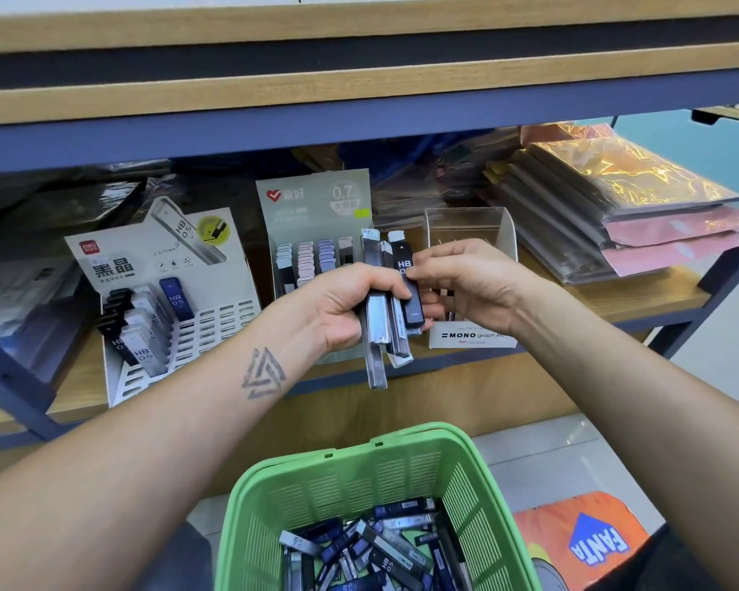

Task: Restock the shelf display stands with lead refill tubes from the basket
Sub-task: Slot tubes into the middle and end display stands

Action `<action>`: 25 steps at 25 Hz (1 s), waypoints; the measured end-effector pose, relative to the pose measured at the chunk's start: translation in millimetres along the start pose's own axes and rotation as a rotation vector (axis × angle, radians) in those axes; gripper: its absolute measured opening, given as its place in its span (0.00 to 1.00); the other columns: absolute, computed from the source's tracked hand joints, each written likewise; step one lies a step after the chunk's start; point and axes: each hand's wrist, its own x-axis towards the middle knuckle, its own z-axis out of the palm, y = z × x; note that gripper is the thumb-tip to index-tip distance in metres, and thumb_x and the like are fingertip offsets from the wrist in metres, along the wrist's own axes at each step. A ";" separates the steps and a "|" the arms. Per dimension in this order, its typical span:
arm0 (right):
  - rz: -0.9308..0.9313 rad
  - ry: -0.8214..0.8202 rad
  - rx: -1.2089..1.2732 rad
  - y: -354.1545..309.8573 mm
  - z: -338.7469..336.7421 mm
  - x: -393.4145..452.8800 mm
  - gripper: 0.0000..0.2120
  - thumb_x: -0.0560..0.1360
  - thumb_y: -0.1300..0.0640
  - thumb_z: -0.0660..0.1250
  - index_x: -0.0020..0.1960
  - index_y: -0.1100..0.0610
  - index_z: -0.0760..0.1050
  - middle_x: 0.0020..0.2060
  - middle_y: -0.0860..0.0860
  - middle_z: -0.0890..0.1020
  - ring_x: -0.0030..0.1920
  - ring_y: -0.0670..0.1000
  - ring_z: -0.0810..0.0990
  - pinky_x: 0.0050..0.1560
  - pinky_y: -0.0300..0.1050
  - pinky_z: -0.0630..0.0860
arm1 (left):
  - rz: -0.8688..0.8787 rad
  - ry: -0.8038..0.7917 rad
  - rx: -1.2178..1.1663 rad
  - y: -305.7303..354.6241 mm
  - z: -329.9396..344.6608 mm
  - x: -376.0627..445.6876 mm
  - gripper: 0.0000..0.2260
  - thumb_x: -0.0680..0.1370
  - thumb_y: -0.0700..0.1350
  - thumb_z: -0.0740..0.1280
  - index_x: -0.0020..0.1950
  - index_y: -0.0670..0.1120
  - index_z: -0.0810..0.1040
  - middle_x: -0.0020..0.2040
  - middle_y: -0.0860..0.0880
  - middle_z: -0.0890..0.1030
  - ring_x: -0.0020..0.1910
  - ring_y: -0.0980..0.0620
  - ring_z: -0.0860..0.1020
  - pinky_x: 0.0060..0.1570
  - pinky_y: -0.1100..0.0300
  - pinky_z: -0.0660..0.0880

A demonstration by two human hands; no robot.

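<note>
Wooden shelf (572,309) behind, the left hand (342,305) clutches a loose bunch of lead refill tubes (378,322) while right fingers (419,266) pinch one dark HB tube (410,292); tugging it could spill others beside the green basket (478,484)

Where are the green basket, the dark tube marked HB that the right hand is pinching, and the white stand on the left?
green basket (466,471), head view, on its right wall.
dark HB tube (412,298), head view, on its lower body.
white stand (227,322), head view, on its empty slotted front.
</note>
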 end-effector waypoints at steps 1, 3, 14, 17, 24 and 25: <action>-0.010 0.001 -0.007 -0.9 2.0 -0.4 0.03 0.74 0.67 0.72 0.44 0.61 0.84 0.36 0.55 0.81 0.36 0.51 0.77 0.36 0.43 0.77 | 0.004 0.010 -0.008 0.3 -0.7 0.2 0.14 0.77 0.27 0.56 0.56 0.34 0.79 0.53 0.33 0.83 0.50 0.38 0.84 0.53 0.43 0.80; -0.018 0.009 -0.029 -1.2 6.0 0.0 0.07 0.74 0.66 0.74 0.51 0.66 0.81 0.36 0.55 0.83 0.34 0.50 0.81 0.33 0.41 0.78 | 0.010 0.013 -0.004 0.7 -1.6 -0.7 0.14 0.77 0.26 0.56 0.55 0.34 0.79 0.49 0.34 0.84 0.47 0.39 0.85 0.52 0.44 0.80; -0.227 0.298 -0.194 -12.4 -21.8 -3.8 0.18 0.74 0.67 0.74 0.62 0.57 0.76 0.44 0.60 0.84 0.43 0.56 0.87 0.39 0.43 0.80 | -0.007 0.115 0.022 10.6 -8.2 -2.6 0.06 0.77 0.29 0.61 0.49 0.37 0.75 0.40 0.36 0.84 0.36 0.42 0.85 0.40 0.52 0.83; -0.286 0.288 -0.224 -17.3 -19.4 -4.5 0.14 0.76 0.65 0.73 0.60 0.59 0.77 0.45 0.60 0.83 0.44 0.55 0.87 0.39 0.43 0.81 | 0.010 0.071 0.042 19.1 -11.2 -12.2 0.03 0.77 0.32 0.63 0.47 0.39 0.74 0.36 0.40 0.80 0.32 0.47 0.80 0.36 0.57 0.80; -0.358 0.088 -0.262 -20.7 65.4 19.7 0.10 0.76 0.67 0.72 0.56 0.61 0.79 0.38 0.60 0.79 0.40 0.56 0.83 0.41 0.47 0.84 | 0.075 0.155 -0.025 44.6 -58.2 -59.8 0.04 0.76 0.32 0.61 0.43 0.37 0.75 0.34 0.42 0.77 0.31 0.51 0.76 0.31 0.62 0.76; -0.366 0.073 -0.268 -21.9 81.2 24.0 0.09 0.76 0.67 0.72 0.55 0.62 0.79 0.39 0.60 0.80 0.39 0.57 0.84 0.41 0.48 0.85 | 0.094 0.185 -0.037 49.6 -70.0 -69.7 0.04 0.77 0.32 0.61 0.45 0.38 0.74 0.34 0.42 0.77 0.31 0.51 0.76 0.32 0.62 0.76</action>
